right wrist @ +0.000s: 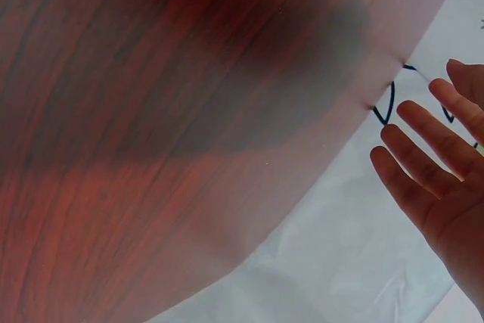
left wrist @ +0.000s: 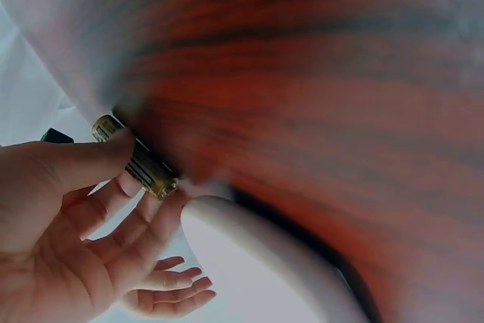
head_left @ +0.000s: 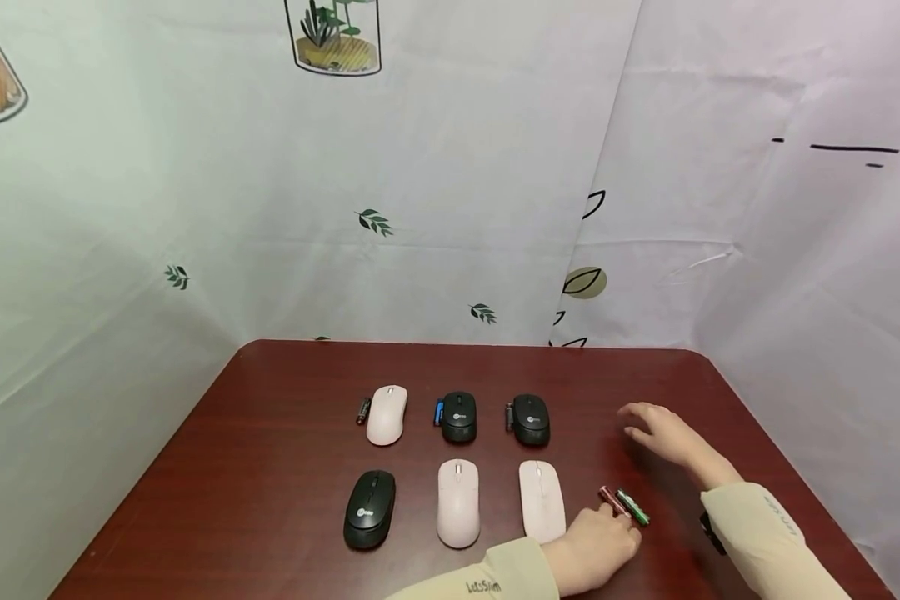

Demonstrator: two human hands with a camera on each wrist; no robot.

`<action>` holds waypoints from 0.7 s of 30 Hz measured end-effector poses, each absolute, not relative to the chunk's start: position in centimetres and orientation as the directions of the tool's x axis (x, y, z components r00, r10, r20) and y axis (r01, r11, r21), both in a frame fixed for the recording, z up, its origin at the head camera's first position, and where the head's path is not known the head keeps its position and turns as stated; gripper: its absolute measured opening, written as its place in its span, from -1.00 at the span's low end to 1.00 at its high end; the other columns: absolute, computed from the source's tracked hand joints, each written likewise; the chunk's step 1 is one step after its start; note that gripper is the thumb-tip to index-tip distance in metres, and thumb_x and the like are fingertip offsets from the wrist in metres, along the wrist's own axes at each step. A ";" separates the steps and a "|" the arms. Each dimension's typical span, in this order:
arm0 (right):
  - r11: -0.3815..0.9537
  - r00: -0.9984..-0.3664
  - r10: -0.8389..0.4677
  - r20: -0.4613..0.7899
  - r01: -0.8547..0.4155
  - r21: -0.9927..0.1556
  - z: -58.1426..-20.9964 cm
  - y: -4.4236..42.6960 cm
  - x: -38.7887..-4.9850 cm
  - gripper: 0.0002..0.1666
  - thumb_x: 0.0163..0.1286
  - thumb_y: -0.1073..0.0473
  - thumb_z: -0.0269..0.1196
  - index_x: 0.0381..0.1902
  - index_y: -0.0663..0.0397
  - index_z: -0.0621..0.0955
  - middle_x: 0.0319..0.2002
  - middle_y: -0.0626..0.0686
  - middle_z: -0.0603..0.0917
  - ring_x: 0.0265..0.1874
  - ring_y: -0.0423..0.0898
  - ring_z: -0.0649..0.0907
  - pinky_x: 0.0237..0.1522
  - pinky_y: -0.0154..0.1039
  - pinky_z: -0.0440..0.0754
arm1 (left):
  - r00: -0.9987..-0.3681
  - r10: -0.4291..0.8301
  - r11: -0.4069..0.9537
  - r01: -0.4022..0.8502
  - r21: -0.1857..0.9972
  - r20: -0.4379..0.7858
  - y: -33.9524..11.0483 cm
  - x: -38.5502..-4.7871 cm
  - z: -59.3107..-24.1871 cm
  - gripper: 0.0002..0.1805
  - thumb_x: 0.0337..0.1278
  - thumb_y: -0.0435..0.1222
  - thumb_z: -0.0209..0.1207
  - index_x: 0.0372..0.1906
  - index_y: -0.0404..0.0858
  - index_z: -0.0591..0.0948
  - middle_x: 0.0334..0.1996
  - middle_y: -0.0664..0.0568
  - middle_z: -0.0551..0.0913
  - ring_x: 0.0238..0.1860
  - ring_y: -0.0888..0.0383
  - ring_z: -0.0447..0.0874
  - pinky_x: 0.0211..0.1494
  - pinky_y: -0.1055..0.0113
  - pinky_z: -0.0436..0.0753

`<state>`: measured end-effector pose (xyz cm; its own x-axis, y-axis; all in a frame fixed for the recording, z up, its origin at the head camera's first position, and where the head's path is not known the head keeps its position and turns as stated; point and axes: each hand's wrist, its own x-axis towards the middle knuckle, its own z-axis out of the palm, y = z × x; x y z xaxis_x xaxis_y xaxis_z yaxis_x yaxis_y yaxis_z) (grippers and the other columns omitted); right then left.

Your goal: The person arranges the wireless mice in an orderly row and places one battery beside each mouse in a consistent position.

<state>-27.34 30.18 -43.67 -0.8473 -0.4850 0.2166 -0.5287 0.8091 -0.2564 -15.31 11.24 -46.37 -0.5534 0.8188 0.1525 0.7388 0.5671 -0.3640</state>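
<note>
My left hand [head_left: 594, 543] is low over the table at the right, its thumb and fingers pinching a battery [left wrist: 145, 168]. In the head view, a reddish battery [head_left: 613, 500] and a green battery [head_left: 633, 507] lie side by side at its fingertips. A white mouse [head_left: 542, 500] is just beside the left wrist, its near end partly covered by the sleeve. My right hand [head_left: 666, 433] hovers above the table farther right with fingers loosely spread, holding nothing; the right wrist view shows its fingers [right wrist: 423, 164] apart.
Another white mouse [head_left: 458, 504] and a black mouse [head_left: 370, 510] stand left in the near row. The far row has a white mouse [head_left: 387, 415], a black mouse [head_left: 459, 417] and another black mouse [head_left: 531, 419], with batteries close by each one's left side. Fabric hangs behind the table [head_left: 217, 500].
</note>
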 end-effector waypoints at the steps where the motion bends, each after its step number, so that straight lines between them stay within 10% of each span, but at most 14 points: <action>1: 0.809 -0.847 -0.484 0.220 -0.528 -0.256 -43.6 30.2 -27.3 -0.72 0.18 0.35 0.27 -0.12 0.35 0.59 -0.21 0.20 0.67 -0.17 0.17 0.64 -0.16 0.06 0.57 | -0.551 0.819 0.566 0.734 -0.375 0.158 11.3 -15.3 -46.4 -0.87 0.13 -0.12 0.17 -0.22 0.19 0.61 -0.20 0.34 0.61 -0.30 0.31 0.51 -0.49 0.51 0.45; 14: 0.725 -0.763 -0.557 0.327 -0.639 -0.255 -44.5 30.4 -27.3 -0.71 0.23 0.27 0.26 -0.13 0.35 0.57 -0.23 0.22 0.65 -0.22 0.14 0.63 -0.26 -0.01 0.58 | -0.610 0.785 0.617 0.755 -0.221 0.106 10.1 -15.9 -45.4 -0.78 0.14 -0.16 0.20 -0.10 0.14 0.53 -0.14 0.27 0.59 -0.33 0.32 0.53 -0.46 0.52 0.50; 21: 0.782 -0.826 -0.511 0.238 -0.561 -0.272 -43.6 28.6 -26.6 -0.71 0.22 0.32 0.25 -0.09 0.32 0.59 -0.15 0.20 0.66 -0.13 0.18 0.63 -0.13 0.06 0.57 | -0.609 0.781 0.624 0.769 -0.137 0.141 8.9 -16.9 -44.5 -0.76 0.23 -0.17 0.11 -0.06 0.23 0.59 -0.16 0.25 0.62 -0.33 0.33 0.56 -0.40 0.53 0.51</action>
<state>-26.57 28.56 -43.57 -0.8262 -0.5108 0.2375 -0.5614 0.7815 -0.2721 -16.88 8.92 -44.50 -0.6086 0.7808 0.1411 0.7692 0.6243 -0.1367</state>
